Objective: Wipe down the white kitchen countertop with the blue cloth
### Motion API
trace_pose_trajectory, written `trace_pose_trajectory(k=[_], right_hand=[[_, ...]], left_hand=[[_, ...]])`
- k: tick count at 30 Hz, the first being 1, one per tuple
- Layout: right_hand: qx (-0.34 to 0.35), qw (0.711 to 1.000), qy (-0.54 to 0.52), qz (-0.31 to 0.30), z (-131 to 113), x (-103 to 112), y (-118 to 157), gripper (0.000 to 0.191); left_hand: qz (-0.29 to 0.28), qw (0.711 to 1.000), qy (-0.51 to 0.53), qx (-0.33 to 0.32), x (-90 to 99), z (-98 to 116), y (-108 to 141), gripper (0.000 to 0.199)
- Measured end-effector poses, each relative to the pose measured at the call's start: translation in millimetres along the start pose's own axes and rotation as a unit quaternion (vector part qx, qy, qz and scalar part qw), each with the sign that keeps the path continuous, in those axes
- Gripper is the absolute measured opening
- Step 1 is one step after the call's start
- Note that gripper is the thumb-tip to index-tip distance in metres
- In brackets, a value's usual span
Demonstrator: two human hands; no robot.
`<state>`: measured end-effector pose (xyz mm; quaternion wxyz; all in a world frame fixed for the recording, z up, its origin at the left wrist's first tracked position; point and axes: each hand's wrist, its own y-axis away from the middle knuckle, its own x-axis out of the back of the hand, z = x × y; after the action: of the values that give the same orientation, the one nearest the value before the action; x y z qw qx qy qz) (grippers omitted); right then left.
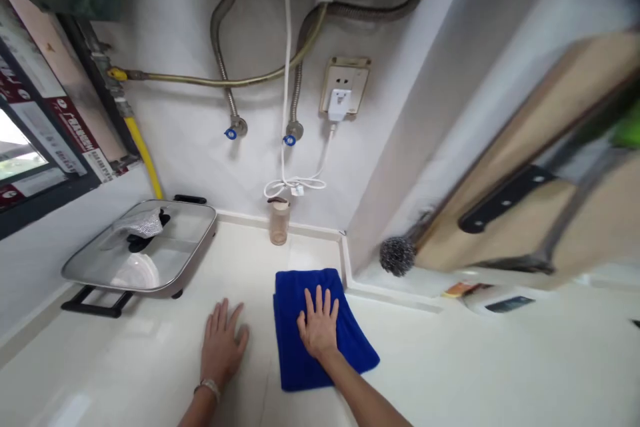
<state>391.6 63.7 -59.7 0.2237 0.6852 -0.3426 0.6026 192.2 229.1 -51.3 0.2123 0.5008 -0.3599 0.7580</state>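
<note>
A folded blue cloth (pixel 294 353) lies on the pale countertop (pixel 240 253), near the middle of the view. My right hand (pixel 320 325) rests flat on top of it, fingers spread, palm down. To the left of the cloth, my left hand (pixel 221 343) is over the bare countertop, palm down with its fingers apart and holding nothing. A bracelet circles the left wrist. Some of the cloth is hidden beneath my right hand and forearm.
An electric pan (pixel 185 263) with a glass lid stands at left. By the back wall is a small glass jar (pixel 279 223). A steel scrubber (pixel 397 255), a knife (pixel 505 200) and a cutting board (pixel 595 213) are at right. Hoses and a plugged socket (pixel 350 73) line the wall.
</note>
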Motion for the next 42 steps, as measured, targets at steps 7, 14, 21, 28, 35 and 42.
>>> trace_pose_trajectory(k=[7, 14, 21, 28, 35, 42], right_hand=[[0.023, 0.999, -0.044, 0.003, 43, 22, 85, 0.063], [0.057, 0.994, -0.072, 0.051, 113, 41, 135, 0.054], [0.074, 0.984, -0.085, 0.137, 126, 19, 180, 0.059], [-0.006, 0.963, -0.177, 0.201, 171, 15, 220, 0.052], [-0.075, 0.952, -0.163, 0.246, 245, 8, 284, 0.051], [-0.068, 0.96, -0.099, 0.252, 239, 3, 286, 0.049]], left_hand=[[-0.006, 0.999, 0.029, 0.013, 4.4, 1, 1, 0.054], [-0.012, 0.996, 0.081, -0.038, 7.4, 55, 10, 0.059], [-0.029, 0.969, 0.123, -0.212, -26.0, 182, 77, 0.055], [-0.034, 0.947, 0.052, -0.316, -16.8, 139, 86, 0.061], [-0.147, 0.915, 0.051, -0.372, 34.3, 41, 40, 0.059], [-0.096, 0.969, 0.127, -0.187, 7.0, 84, 40, 0.059]])
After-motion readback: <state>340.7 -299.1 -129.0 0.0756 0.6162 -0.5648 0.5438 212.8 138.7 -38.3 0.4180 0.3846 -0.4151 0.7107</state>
